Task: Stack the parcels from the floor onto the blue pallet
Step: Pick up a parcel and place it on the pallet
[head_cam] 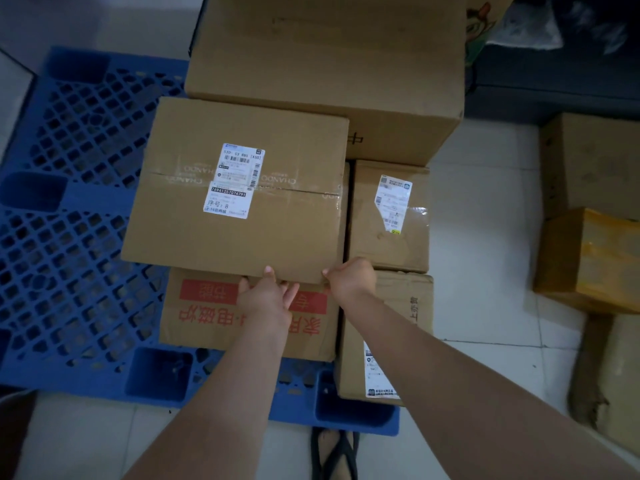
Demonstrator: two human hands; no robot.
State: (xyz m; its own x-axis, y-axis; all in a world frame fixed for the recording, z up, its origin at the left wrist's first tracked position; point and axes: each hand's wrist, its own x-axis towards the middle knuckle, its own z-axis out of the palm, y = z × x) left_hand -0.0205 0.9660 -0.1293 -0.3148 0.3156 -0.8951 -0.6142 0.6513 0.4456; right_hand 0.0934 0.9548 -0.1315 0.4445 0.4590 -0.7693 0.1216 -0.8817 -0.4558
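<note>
- blue pallet (69, 202) lies on the tiled floor (485, 237); its left part is bare grid
- red-printed box (207, 320) sits on the pallet's near side; the labelled box (242, 237) rests on top of it, overhanging it to the left
- left hand (266, 296) grips the labelled box's near edge, thumb on the top face, fingers against the front
- right hand (349, 278) grips the near right corner of the same box, fingers curled round it
- large box (329, 64) stands behind; two smaller boxes (388, 244) fill the pallet's right side
- sandalled foot (336, 452) at the near edge
- floor parcels (588, 161) lie well apart at the right, one a yellow-taped parcel (595, 261)
</note>
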